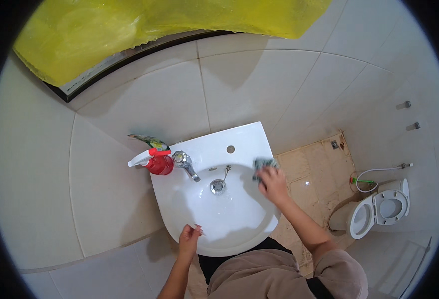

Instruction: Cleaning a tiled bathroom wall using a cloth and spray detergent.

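Note:
A white ceramic washbasin [219, 220] is in front of me, with wet spots around its drain [217, 186]. My right hand [273, 183] grips a dark green cloth or scouring pad [262, 163], slightly blurred, against the basin's right rim. Over the front left part of the bowl is my left hand [190, 236], its fingertips pinched together; whether they hold something small and pale cannot be told. A chrome tap [184, 163] stands at the basin's back left. Beside it is a red spray bottle [160, 164] with a white and red trigger head, and behind that a printed packet [150, 142].
Yellow plastic sheeting [167, 22] covers much of a dark-framed mirror [129, 56] above the basin. At the right stand a white toilet [361, 220] with its lid raised and a hose [376, 171] on the wall. A floor drain [334, 144] lies in the far corner.

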{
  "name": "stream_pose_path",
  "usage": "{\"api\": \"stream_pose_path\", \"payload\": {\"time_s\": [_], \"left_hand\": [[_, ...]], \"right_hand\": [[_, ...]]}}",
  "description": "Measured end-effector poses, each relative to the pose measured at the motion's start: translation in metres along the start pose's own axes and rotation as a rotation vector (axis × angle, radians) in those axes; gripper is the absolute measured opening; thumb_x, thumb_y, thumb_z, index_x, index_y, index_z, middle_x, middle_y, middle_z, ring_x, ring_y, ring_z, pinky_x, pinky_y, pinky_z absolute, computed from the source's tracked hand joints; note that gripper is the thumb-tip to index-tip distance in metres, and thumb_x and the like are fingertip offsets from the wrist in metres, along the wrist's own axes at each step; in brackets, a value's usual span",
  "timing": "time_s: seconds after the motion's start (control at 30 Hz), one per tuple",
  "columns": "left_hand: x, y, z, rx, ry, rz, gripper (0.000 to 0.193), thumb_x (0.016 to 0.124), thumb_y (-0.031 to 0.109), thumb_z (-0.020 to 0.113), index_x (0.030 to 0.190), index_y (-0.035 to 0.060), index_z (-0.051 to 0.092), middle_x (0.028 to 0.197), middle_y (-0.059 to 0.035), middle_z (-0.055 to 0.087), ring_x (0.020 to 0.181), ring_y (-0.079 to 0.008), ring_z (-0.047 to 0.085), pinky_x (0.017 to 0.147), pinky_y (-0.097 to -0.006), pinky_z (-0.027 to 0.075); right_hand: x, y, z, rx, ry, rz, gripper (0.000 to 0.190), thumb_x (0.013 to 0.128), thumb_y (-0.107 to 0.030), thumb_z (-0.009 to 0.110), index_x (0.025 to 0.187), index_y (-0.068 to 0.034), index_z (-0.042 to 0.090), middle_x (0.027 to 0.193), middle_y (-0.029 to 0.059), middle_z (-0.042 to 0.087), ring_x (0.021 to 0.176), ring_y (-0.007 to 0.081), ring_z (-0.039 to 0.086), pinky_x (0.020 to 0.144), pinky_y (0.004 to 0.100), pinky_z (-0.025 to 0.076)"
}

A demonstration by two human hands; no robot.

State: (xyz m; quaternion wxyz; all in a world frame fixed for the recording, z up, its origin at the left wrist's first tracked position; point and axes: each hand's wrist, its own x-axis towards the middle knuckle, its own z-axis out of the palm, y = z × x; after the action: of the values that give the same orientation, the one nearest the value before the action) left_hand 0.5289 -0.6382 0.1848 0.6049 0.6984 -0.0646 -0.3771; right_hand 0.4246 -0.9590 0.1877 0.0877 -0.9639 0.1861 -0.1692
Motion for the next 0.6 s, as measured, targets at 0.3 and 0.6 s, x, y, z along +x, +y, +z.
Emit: {"api": "stream_pose_path", "payload": {"time_s": [0.3,0.6], "left_hand": [[0.012,-0.002,0.036,-0.141,0.116,0.087,0.013,0.088,0.016,0.055,0.092,0.0029,0.054,0.08,-0.0013,0.055,0.073,-0.0085,0.051,0.069,-0.0237,0.044],[-0.024,-0.007,0.008,-0.07,0.142,0.147,0.013,0.088,0.015,0.054,0.093,0.0031,0.054,0.081,-0.0011,0.055,0.073,-0.008,0.051,0.068,-0.0226,0.043]], "right_hand": [[0.056,0.011,-0.016,0.057,-0.11,-0.245,0.063,0.066,-0.015,0.06,0.127,-0.023,0.045,0.14,0.0096,0.029,0.126,0.0331,0.029,0.102,0.048,0.023],[-0.073,0.024,-0.024,0.189,-0.362,-0.417,0.041,0.067,-0.017,0.06,0.108,-0.01,0.056,0.123,0.0096,0.047,0.121,0.0303,0.038,0.097,0.0472,0.031]]}}
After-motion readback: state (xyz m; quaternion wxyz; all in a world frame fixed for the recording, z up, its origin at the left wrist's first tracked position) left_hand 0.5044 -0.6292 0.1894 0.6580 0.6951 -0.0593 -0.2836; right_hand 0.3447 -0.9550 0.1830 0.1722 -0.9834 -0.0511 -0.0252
